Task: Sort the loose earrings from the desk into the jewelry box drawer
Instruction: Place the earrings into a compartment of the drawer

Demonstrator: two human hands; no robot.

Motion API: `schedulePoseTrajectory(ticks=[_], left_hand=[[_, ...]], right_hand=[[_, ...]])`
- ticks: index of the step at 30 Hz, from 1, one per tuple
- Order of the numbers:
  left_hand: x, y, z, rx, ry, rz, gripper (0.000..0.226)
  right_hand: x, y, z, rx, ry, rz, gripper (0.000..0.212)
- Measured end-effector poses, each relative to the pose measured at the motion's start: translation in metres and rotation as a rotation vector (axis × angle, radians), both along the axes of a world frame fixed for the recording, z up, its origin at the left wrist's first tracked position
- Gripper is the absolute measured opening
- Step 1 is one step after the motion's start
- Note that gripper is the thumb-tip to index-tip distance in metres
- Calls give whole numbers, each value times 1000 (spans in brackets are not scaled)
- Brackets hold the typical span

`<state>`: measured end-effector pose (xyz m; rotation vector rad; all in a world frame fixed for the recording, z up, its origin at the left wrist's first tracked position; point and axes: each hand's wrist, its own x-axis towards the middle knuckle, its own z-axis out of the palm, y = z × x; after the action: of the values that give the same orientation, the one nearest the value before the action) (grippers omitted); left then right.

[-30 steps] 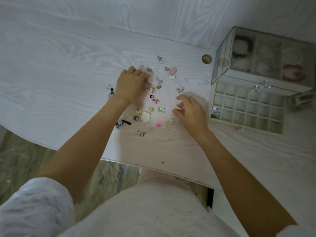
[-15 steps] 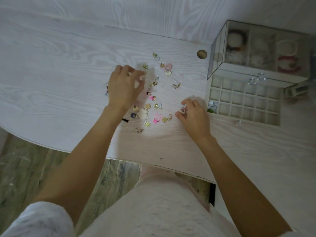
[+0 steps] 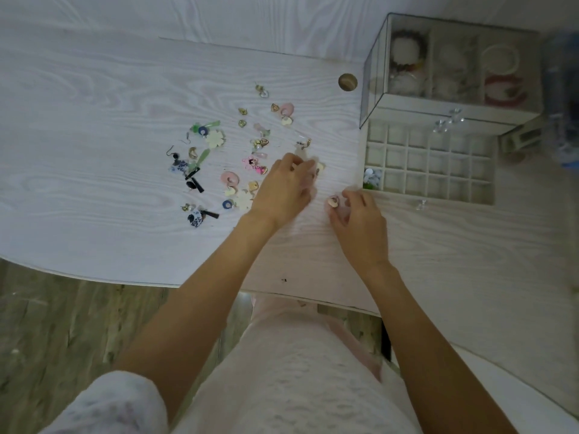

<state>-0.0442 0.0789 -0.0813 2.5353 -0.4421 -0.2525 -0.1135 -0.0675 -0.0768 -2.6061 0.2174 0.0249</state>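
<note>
Several loose earrings [image 3: 232,158] lie scattered on the white desk [image 3: 94,120]. My left hand [image 3: 286,187] rests at the right side of the scatter, fingers curled around a small pale earring [image 3: 320,167] near its fingertips. My right hand [image 3: 357,214] sits just left of the pulled-out jewelry box drawer [image 3: 429,166], pinching a small cream earring [image 3: 332,202] between thumb and fingers. The drawer is a grid of small compartments; one front-left cell holds some pale pieces [image 3: 372,177].
The glass jewelry box [image 3: 451,67] stands behind the drawer with bracelets inside. A round cable hole [image 3: 347,82] is in the desk left of the box. Small clear pieces [image 3: 421,204] lie in front of the drawer. The desk's front edge runs below my wrists.
My left hand has moved right, off the left part of the scatter, uncovering green, blue and black earrings. My right hand has shifted slightly toward the drawer, still pinching its earring.
</note>
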Motion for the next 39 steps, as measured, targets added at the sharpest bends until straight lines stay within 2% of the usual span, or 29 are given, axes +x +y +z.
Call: schedulePoseTrajectory(ticks=[3,7,11,15,18,22,27,30,34,39], left_hand=[[0,-5,0,31,12,-57,51],[-10,-19,4,46,76,-81,33],[-31,-24,5,26,87,-67,28],[-42,-26,3,-42,116,-26,24],[-47,-27,-1,-115,113,-11,20],[-48,-29,-5,-150,89,16,14],[-44,-29,-7,-178,100,17,27],[-45,-30,-5,-212,71,-15,24],[-43,-40,2,-315,113,1,21],[-18,-82,28,-326,51,-122,28]], right_hand=[[-3,1,-3,75,24,16,40],[-1,5,-4,157,25,-14,43],[-3,1,-5,201,39,-32,46],[-9,-5,-7,202,74,-50,44],[-10,-7,-6,203,92,-48,35],[-8,-9,-3,133,106,10,27],[-6,-12,-3,82,88,76,27],[-7,-16,-2,141,86,35,28],[-13,-30,4,233,7,-17,29],[-6,-73,28,273,-153,-79,31]])
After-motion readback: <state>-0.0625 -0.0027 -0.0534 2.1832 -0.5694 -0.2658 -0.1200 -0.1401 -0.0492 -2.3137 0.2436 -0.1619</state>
